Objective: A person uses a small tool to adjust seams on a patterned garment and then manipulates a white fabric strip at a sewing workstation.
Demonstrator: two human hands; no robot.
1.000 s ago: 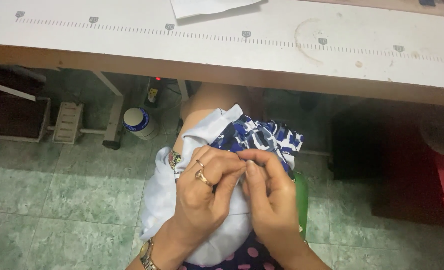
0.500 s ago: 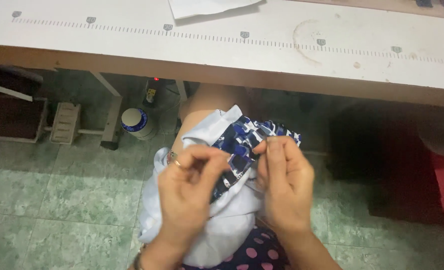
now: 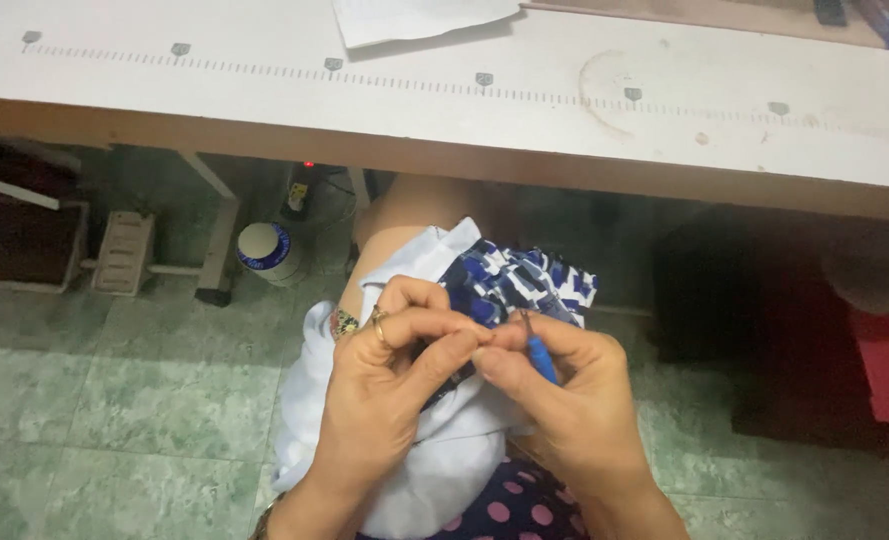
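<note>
Fingers (image 3: 419, 325) of both hands again pinched together on blue-patterned cloth (image 3: 509, 285), right hand (image 3: 564, 400) gripping blue tool (image 3: 539, 355)

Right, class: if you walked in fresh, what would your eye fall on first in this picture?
First, the two hands low in the middle: the left hand, with a gold ring, pinches the blue-and-white patterned cloth, while the right hand holds a small blue-handled tool against it. Beneath lies pale blue fabric over the lap. Across the top runs a white table with a printed ruler strip.
</note>
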